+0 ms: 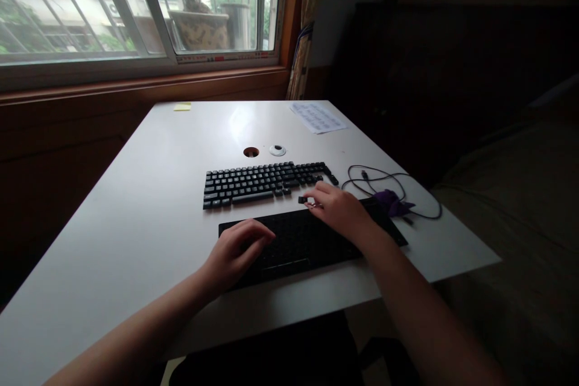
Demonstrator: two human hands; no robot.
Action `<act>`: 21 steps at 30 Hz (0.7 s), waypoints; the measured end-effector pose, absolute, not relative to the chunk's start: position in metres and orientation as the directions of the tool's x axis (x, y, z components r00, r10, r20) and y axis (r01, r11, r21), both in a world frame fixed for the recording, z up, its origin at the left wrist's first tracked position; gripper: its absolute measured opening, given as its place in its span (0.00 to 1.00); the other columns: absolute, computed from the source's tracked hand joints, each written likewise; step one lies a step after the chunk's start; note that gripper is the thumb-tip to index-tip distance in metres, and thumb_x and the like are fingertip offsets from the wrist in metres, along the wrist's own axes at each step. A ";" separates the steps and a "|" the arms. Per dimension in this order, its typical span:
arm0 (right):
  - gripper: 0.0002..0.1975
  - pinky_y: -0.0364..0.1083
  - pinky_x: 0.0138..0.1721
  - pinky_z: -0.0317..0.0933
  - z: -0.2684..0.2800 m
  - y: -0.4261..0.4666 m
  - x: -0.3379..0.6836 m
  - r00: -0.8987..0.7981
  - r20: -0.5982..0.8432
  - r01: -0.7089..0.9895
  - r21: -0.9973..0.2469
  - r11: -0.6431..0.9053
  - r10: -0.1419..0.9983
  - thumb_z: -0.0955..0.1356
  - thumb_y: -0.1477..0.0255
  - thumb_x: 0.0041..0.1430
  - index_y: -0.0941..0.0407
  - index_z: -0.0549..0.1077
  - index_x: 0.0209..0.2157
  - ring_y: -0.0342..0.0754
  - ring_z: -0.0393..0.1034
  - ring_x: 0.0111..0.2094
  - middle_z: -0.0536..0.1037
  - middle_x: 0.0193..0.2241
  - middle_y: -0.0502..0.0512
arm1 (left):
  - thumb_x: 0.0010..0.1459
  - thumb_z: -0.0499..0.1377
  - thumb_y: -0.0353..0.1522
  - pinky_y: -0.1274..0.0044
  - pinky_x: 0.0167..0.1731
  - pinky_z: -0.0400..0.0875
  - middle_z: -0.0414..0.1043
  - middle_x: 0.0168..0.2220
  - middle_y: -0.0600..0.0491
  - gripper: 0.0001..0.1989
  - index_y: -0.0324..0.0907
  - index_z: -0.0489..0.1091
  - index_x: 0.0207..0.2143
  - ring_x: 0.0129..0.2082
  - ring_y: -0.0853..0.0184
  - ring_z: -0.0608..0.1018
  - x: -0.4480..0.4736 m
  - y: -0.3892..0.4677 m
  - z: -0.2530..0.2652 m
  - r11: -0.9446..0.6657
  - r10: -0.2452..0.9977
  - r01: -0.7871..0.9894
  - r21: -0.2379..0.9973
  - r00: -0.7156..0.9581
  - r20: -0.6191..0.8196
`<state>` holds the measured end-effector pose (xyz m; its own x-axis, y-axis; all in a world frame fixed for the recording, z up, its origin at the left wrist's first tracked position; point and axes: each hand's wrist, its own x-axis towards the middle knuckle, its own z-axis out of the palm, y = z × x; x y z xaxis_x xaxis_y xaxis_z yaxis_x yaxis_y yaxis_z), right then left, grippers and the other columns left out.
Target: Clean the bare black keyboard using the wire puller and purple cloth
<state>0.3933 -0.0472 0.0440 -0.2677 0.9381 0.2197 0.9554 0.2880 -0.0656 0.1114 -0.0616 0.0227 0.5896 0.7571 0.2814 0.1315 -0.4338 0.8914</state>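
Note:
Loose black keycaps (244, 184) lie in keyboard order on the white table, in front of a dark keyboard base (294, 241). My left hand (239, 247) rests on the left part of the base, its fingers lightly curved, the thumb apart and nothing visible in it. Above the base's far edge, my right hand (337, 205) is closed in a pinch. At its fingertips is a small black keycap (301, 199), beside the loose rows. A thin, light, wire-like piece (312, 205) shows under those fingers; its kind is unclear.
A dark cable (398, 175) loops at the right by a purple cloth-like piece (391, 202). Farther back are a round cable hole (251, 152), its cover (277, 149), a printed sheet (319, 116) and yellow sticky notes (182, 107). The table's right edge (452, 223) lies beyond the cable.

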 end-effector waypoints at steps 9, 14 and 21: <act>0.11 0.44 0.33 0.59 0.041 0.001 0.402 -0.376 -0.080 0.906 0.180 0.384 0.923 0.66 0.69 0.63 0.51 0.75 0.46 0.48 0.74 0.36 0.74 0.45 0.54 | 0.63 0.55 0.24 0.73 0.43 0.72 0.75 0.41 0.47 0.09 0.40 0.73 0.43 0.41 0.65 0.77 0.112 -0.062 0.016 -0.605 0.623 0.096 0.790 0.675 0.395; 0.11 0.44 0.32 0.58 0.037 0.007 0.402 -0.392 -0.063 0.901 0.177 0.396 0.918 0.66 0.67 0.64 0.50 0.75 0.47 0.49 0.74 0.37 0.75 0.43 0.54 | 0.62 0.55 0.23 0.74 0.42 0.73 0.75 0.41 0.47 0.10 0.40 0.72 0.43 0.41 0.65 0.77 0.113 -0.061 0.016 -0.627 0.604 0.086 0.774 0.682 0.413; 0.17 0.44 0.31 0.59 0.042 -0.006 0.416 -0.357 0.003 0.929 0.101 0.355 0.934 0.65 0.67 0.65 0.48 0.71 0.55 0.48 0.74 0.37 0.75 0.47 0.53 | 0.62 0.55 0.23 0.74 0.42 0.73 0.76 0.40 0.46 0.10 0.40 0.73 0.43 0.40 0.65 0.77 0.115 -0.063 0.017 -0.643 0.596 0.086 0.761 0.681 0.426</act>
<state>0.4159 -0.0056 0.0419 -0.3573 0.9340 0.0029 0.9293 0.3552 0.1010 0.1149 -0.0627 0.0171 0.6808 0.5959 0.4260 0.0862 -0.6427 0.7612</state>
